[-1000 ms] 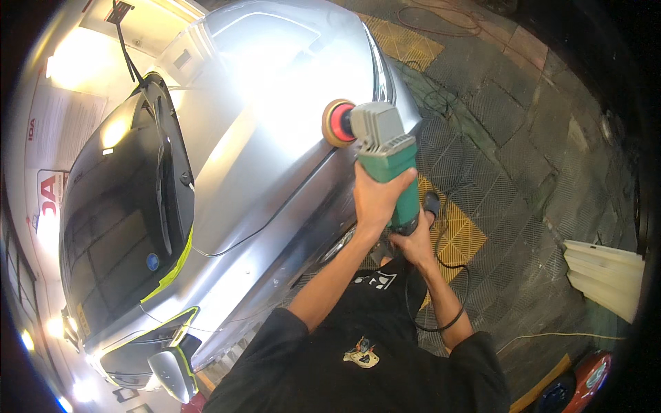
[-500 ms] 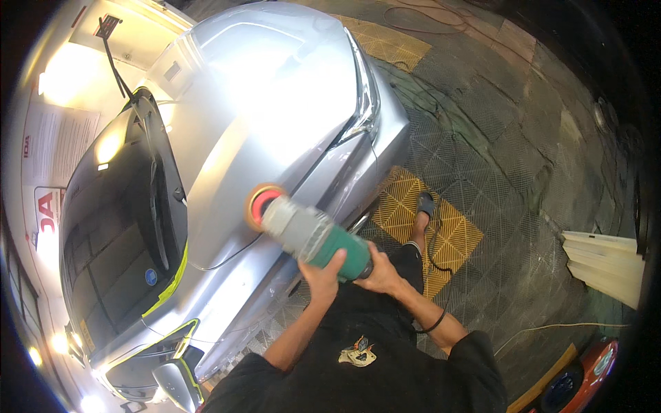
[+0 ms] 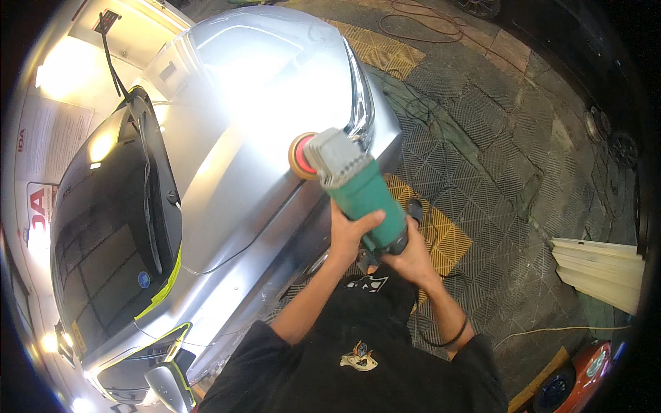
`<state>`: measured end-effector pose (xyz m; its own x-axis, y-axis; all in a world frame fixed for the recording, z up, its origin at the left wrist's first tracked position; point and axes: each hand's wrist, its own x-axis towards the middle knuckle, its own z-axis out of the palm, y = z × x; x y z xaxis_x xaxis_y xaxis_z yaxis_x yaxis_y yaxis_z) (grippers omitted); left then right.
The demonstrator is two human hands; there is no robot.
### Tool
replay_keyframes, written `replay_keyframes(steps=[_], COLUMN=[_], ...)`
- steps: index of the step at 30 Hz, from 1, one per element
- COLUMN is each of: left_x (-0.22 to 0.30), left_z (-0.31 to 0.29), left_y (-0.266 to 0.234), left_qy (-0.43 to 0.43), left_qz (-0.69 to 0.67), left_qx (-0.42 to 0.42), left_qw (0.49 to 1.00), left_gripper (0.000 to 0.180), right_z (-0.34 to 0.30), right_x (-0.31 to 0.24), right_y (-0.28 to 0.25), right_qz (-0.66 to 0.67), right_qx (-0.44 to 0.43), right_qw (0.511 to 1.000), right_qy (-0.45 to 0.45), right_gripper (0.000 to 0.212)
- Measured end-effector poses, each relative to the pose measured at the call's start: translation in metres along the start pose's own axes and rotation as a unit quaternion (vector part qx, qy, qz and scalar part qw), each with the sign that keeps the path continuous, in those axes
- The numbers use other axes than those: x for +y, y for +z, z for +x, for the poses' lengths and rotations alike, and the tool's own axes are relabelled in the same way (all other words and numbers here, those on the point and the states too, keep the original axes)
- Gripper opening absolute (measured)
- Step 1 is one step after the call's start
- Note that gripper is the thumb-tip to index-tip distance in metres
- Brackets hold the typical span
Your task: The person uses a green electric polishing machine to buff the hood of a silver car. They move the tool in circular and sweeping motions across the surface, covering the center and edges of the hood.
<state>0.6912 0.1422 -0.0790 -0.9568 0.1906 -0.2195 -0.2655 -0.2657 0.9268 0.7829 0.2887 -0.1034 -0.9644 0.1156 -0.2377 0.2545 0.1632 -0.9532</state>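
Note:
A green power polisher (image 3: 375, 203) with a grey head is held in both my hands over the silver car. Its round pad (image 3: 301, 155), red with a tan rim, meets or hovers just at the side edge of the bonnet (image 3: 227, 158), near the headlight (image 3: 359, 103); whether it touches cannot be made out. My left hand (image 3: 350, 230) is closed around the green body from below, thumb across it. Around the dark rear end my right hand (image 3: 414, 258) is wrapped, with most fingers hidden behind the tool.
Yellow-green masking tape (image 3: 165, 286) edges the windscreen (image 3: 113, 227) and side mirror (image 3: 165, 385). A dark power cord (image 3: 468, 303) loops by my right forearm. Grey and yellow floor tiles (image 3: 447, 241) lie alongside. A pale folded panel (image 3: 595, 275) and a red car (image 3: 592, 375) stand at right.
The polisher and both hands have moved forward and to the right along the bonnet's edge, toward the headlight. Its pad is now farther from the windscreen. Both hands keep their hold.

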Motion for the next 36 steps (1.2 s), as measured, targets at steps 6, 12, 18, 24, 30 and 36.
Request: replay_keyframes(steps=[6, 12, 18, 24, 30, 36], left_x=[0.039, 0.066, 0.084, 0.104, 0.098, 0.091], left_z=[0.04, 0.001, -0.066, -0.089, -0.051, 0.008], left_y=[0.045, 0.011, -0.055, -0.066, -0.054, 0.001], left_qy=[0.009, 0.021, 0.053, 0.088, 0.045, 0.019], left_qz=[-0.085, -0.144, -0.15, -0.178, -0.197, -0.159], left_qx=[0.035, 0.097, 0.16, 0.171, 0.163, 0.141], left_qw=[0.996, 0.985, 0.974, 0.965, 0.966, 0.977], left_gripper=[0.077, 0.073, 0.067, 0.067, 0.061, 0.067], right_z=[0.029, 0.005, -0.02, -0.02, -0.024, -0.006], right_x=[-0.077, -0.101, -0.154, -0.138, -0.135, -0.11], right_y=[-0.038, -0.006, 0.026, 0.021, -0.009, -0.034], right_qz=[-0.034, -0.06, -0.099, -0.05, 0.05, 0.071], right_qx=[-0.008, -0.061, -0.236, -0.384, -0.367, -0.231], right_qw=[0.999, 0.996, 0.966, 0.922, 0.922, 0.963], right_qy=[0.016, -0.014, 0.03, 0.031, 0.109, 0.118], right_gripper=[0.08, 0.074, 0.09, 0.088, 0.068, 0.061])
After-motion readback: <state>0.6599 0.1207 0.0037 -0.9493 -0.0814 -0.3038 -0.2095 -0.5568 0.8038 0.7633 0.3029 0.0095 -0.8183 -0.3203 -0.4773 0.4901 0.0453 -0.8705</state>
